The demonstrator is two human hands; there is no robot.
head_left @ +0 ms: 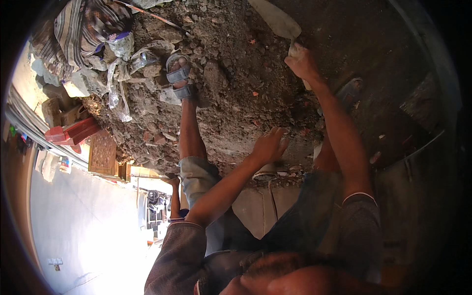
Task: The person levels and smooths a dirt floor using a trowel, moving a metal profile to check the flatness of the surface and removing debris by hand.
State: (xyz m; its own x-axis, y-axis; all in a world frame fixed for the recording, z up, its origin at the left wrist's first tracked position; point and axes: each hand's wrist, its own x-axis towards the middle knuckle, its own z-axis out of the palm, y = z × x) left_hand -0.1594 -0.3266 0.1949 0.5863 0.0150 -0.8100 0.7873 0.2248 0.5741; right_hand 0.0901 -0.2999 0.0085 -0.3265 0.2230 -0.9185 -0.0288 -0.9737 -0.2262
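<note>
My right hand [302, 61] grips a trowel with a pale, pointed blade [275, 19], held over dark soil at the upper right. My left hand [269, 145] has its fingers apart and holds nothing, low over the loose rubble [221, 118] in the middle; whether it touches the rubble I cannot tell. Stones and broken bits are mixed into the dirt. My sandalled left foot [178, 78] rests among them, left of my hands, and my right foot [350, 91] is partly hidden behind my right arm.
Striped cloth [73, 32] and plastic bags [122, 46] lie at upper left, near a long thin rod [157, 17]. Red objects [73, 132], a wooden panel [103, 152] and long cables or pipes line the left. Another person's bare limb [174, 196] shows behind my left arm.
</note>
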